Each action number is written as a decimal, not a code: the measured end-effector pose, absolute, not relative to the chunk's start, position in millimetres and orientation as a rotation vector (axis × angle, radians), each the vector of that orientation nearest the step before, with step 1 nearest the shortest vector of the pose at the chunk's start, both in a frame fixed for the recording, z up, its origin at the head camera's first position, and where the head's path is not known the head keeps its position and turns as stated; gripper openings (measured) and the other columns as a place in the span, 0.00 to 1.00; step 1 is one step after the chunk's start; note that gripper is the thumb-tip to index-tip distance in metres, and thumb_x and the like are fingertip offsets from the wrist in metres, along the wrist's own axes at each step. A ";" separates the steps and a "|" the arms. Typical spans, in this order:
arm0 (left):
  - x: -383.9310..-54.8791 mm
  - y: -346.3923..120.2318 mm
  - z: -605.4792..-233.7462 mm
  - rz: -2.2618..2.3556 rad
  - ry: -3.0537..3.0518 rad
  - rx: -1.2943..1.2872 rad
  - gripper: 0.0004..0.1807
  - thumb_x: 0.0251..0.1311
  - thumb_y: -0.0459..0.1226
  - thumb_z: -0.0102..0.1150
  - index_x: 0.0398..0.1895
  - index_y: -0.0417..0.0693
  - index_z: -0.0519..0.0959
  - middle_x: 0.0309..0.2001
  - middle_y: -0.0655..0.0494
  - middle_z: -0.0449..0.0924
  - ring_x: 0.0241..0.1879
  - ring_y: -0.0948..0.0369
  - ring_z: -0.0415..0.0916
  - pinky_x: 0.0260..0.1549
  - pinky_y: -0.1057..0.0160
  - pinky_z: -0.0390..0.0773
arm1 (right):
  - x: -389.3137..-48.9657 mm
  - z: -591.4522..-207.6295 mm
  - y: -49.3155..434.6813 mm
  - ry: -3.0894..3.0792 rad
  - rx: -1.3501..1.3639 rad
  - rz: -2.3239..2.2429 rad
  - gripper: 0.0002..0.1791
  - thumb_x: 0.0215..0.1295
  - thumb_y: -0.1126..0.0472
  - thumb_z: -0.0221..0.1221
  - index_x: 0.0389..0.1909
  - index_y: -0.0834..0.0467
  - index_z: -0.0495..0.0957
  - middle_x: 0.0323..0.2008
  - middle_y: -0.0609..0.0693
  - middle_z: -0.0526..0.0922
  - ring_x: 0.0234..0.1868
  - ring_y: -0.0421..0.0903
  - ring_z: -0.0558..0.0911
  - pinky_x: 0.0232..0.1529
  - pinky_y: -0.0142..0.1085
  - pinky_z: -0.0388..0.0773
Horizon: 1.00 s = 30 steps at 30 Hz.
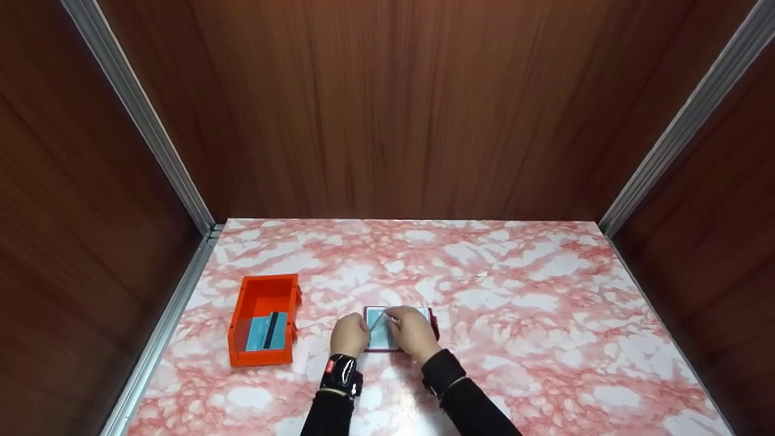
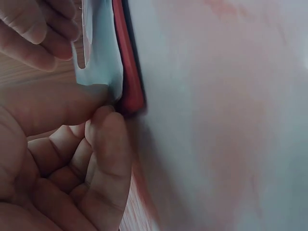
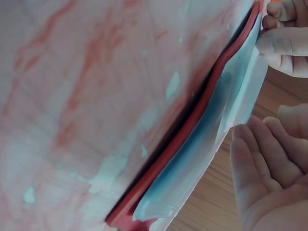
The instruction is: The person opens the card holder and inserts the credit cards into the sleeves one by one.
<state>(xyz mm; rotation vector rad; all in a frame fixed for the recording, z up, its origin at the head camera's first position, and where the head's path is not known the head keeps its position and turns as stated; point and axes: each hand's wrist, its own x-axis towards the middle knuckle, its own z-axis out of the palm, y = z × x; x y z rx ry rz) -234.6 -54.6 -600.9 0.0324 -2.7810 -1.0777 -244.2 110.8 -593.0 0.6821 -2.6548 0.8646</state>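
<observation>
A card holder (image 1: 382, 350) with a dark red edge lies flat before both hands, its clear sleeves and a light blue panel showing. The left hand (image 1: 350, 336) pinches a corner of a clear sleeve (image 2: 98, 55) between thumb and forefinger, close to the holder's red edge (image 2: 129, 62). The right hand (image 1: 415, 332) is over the middle of the holder. Its fingertips (image 3: 237, 132) meet the lifted sleeve's free edge, and its thumb stands apart from them in the right wrist view. A dark red tab (image 1: 434, 324) sticks out at the holder's right side.
An orange bin (image 1: 236, 321) stands left of the hands, with light blue cards (image 1: 257, 333) inside, one bearing a black stripe. Brown wood-pattern walls (image 1: 387, 109) enclose the red-and-white marbled table (image 1: 533, 290) at the back and both sides.
</observation>
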 end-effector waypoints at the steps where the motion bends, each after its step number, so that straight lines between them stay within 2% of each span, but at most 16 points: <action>1: -234.7 -54.7 -601.4 -1.078 -2.779 0.030 0.09 0.43 0.26 0.62 0.17 0.48 0.74 0.21 0.55 0.76 0.25 0.53 0.75 0.28 0.53 0.75 | -244.7 -592.3 111.3 -2.647 0.670 0.868 0.13 0.60 0.71 0.63 0.46 0.65 0.83 0.42 0.58 0.85 0.46 0.56 0.83 0.50 0.47 0.77; 13: -235.2 -54.6 -600.7 -1.072 -2.781 0.070 0.09 0.40 0.25 0.65 0.20 0.45 0.75 0.22 0.53 0.76 0.25 0.52 0.75 0.29 0.53 0.75 | -244.6 -591.2 120.0 -2.620 0.576 0.821 0.10 0.57 0.69 0.67 0.42 0.63 0.84 0.38 0.56 0.86 0.42 0.55 0.83 0.47 0.47 0.78; 30: -235.0 -56.1 -600.4 -1.097 -2.770 0.067 0.09 0.39 0.25 0.65 0.21 0.43 0.75 0.22 0.53 0.77 0.25 0.51 0.75 0.30 0.52 0.75 | -240.2 -604.1 117.2 -2.663 0.628 0.728 0.06 0.54 0.67 0.67 0.33 0.61 0.84 0.31 0.51 0.79 0.36 0.54 0.80 0.40 0.44 0.78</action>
